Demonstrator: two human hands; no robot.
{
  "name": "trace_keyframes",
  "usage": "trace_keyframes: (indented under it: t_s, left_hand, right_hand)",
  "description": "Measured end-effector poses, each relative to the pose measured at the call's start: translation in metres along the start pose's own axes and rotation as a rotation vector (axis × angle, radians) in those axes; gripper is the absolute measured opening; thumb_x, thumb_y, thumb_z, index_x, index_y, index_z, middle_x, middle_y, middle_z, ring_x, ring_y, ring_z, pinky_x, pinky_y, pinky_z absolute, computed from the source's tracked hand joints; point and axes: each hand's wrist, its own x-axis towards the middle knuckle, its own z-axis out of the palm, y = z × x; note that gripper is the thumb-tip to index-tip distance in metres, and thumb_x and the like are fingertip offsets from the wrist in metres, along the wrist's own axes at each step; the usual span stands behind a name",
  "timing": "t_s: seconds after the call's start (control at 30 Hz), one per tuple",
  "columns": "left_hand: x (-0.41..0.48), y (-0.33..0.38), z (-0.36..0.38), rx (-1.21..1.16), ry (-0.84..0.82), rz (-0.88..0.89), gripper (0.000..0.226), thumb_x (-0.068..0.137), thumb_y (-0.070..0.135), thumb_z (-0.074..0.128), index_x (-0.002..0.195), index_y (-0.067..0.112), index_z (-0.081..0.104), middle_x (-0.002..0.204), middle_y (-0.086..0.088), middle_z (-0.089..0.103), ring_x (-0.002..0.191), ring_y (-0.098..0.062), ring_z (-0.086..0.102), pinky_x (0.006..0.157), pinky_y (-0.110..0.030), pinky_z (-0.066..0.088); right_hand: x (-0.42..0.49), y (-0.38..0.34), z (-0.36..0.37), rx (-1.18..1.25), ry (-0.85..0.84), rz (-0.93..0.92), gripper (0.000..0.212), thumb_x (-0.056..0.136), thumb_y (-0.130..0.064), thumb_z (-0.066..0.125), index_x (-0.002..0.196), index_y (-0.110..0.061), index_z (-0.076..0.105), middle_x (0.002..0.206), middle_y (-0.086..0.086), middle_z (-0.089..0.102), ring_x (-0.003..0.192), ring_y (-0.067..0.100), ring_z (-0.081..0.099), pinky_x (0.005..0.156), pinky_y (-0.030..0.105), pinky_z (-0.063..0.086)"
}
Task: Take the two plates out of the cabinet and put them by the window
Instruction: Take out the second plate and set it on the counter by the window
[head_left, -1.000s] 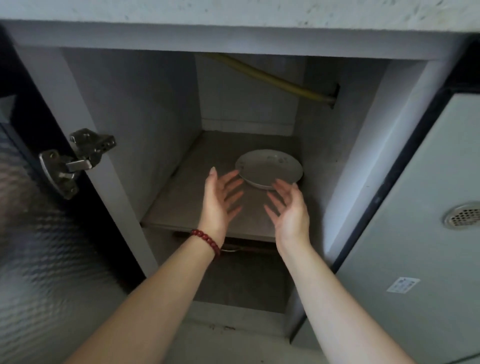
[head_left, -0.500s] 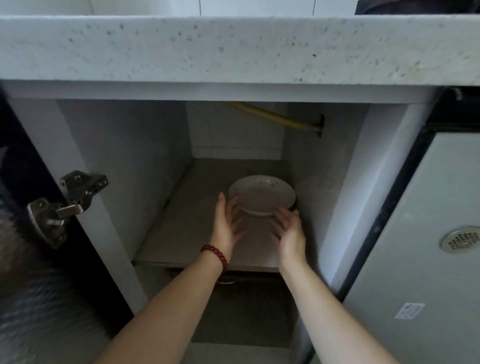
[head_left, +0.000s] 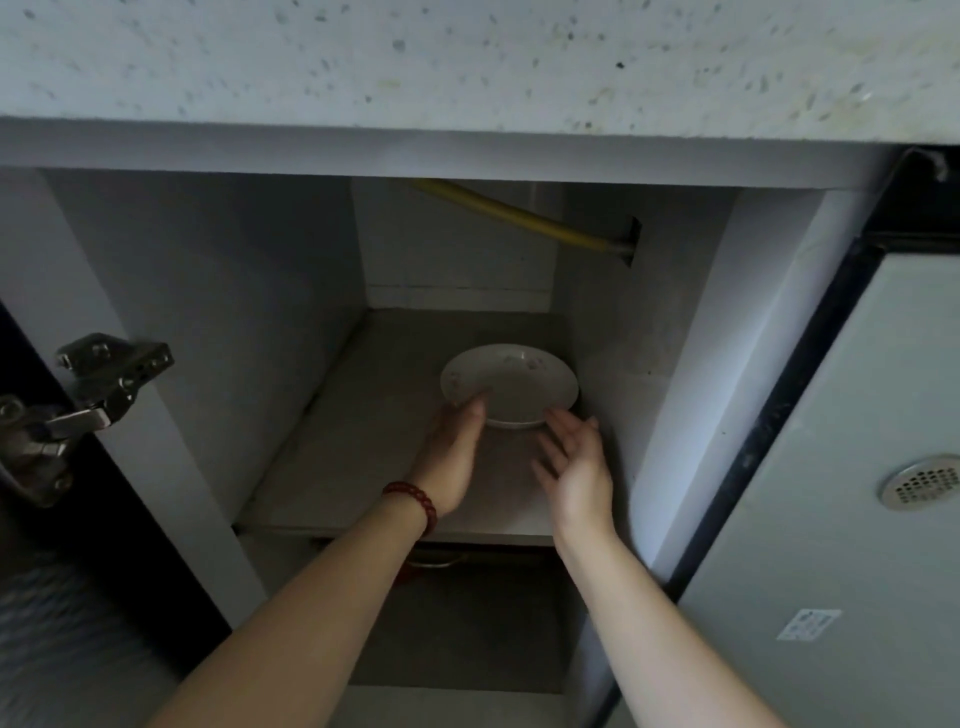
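Observation:
A white plate (head_left: 511, 382) with a faint flower pattern lies on the shelf (head_left: 374, 415) inside the open cabinet, near its right wall. I cannot tell whether a second plate lies under it. My left hand (head_left: 454, 452), with a red bead bracelet at the wrist, touches the plate's near left rim with its thumb over the edge. My right hand (head_left: 574, 462) is at the plate's near right rim, fingers spread, just touching or barely apart from it. The plate rests on the shelf.
A yellow pipe (head_left: 519, 215) crosses the cabinet's upper back. The open door's metal hinge (head_left: 78, 405) sticks out at left. The speckled countertop edge (head_left: 467, 62) overhangs above. A closed grey door (head_left: 831, 519) with a round vent is at right. A lower compartment lies under the shelf.
Both hands have moved deeper into the cabinet, from in front of the plate to its near rim. The view has tilted up, showing more of the countertop edge.

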Motion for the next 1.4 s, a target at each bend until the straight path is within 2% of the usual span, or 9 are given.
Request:
trace_keyframes:
  t_s: [0.07,0.13,0.3,0.57,0.93,1.17,1.4]
  left_hand:
    - [0.003,-0.010,-0.005,0.506,-0.071,0.154,0.060,0.082,0.063,0.011,0.140,0.048,0.020,0.154,0.016,0.016,0.142,-0.011,0.002,0.112,-0.032,0.009]
    - [0.006,-0.017,-0.008,0.785,-0.126,0.236,0.059,0.084,0.055,0.011,0.143,0.045,0.013,0.157,0.012,0.009,0.143,-0.014,-0.006,0.115,-0.039,0.002]
    - [0.013,-0.031,-0.005,0.965,-0.153,0.291,0.062,0.085,0.049,0.017,0.145,0.040,0.007,0.158,0.007,0.007,0.143,-0.018,-0.005,0.112,-0.043,-0.001]
    - [0.011,-0.030,-0.006,0.993,-0.158,0.279,0.064,0.083,0.046,0.021,0.146,0.031,0.017,0.158,0.000,0.010,0.143,-0.025,0.000,0.113,-0.042,0.001]
    - [-0.020,-0.012,-0.001,0.937,-0.145,0.311,0.061,0.083,0.047,0.023,0.143,0.036,0.022,0.152,-0.004,0.028,0.142,-0.027,0.007,0.114,-0.043,0.010]
    - [-0.041,-0.012,-0.007,0.906,-0.123,0.303,0.054,0.085,0.047,0.025,0.138,0.037,0.030,0.146,-0.002,0.035,0.141,-0.027,0.011,0.111,-0.040,0.013]
    - [-0.074,-0.008,-0.011,0.821,-0.050,0.305,0.044,0.088,0.046,0.029,0.131,0.037,0.038,0.140,0.004,0.042,0.139,-0.021,0.018,0.111,-0.036,0.018]
  right_hand:
    - [-0.006,0.001,-0.004,-0.013,-0.022,-0.026,0.046,0.100,-0.041,0.020,0.128,-0.023,0.052,0.133,-0.001,0.055,0.122,0.013,0.050,0.103,0.037,0.037]
    - [-0.014,0.004,-0.007,-0.011,-0.044,-0.032,0.043,0.100,-0.042,0.020,0.118,-0.030,0.057,0.128,-0.005,0.058,0.118,0.008,0.052,0.100,0.035,0.039]
    - [-0.025,0.008,-0.010,-0.028,-0.082,-0.037,0.041,0.100,-0.043,0.020,0.112,-0.035,0.059,0.125,-0.009,0.059,0.119,0.008,0.053,0.103,0.037,0.038]
    - [-0.035,0.001,-0.013,-0.054,-0.109,-0.075,0.042,0.100,-0.041,0.019,0.115,-0.034,0.058,0.126,-0.010,0.059,0.119,0.007,0.053,0.104,0.036,0.039]
    - [-0.050,-0.007,-0.009,-0.113,-0.107,-0.101,0.041,0.101,-0.039,0.019,0.116,-0.034,0.056,0.127,-0.011,0.057,0.122,0.005,0.049,0.108,0.035,0.034]
    - [-0.058,-0.010,-0.008,-0.100,-0.117,-0.095,0.040,0.101,-0.038,0.018,0.111,-0.034,0.057,0.125,-0.010,0.056,0.122,0.008,0.049,0.108,0.037,0.033]
    - [-0.058,-0.012,-0.009,-0.104,-0.136,-0.096,0.042,0.101,-0.037,0.019,0.122,-0.027,0.054,0.132,-0.003,0.054,0.123,0.008,0.048,0.110,0.038,0.032]
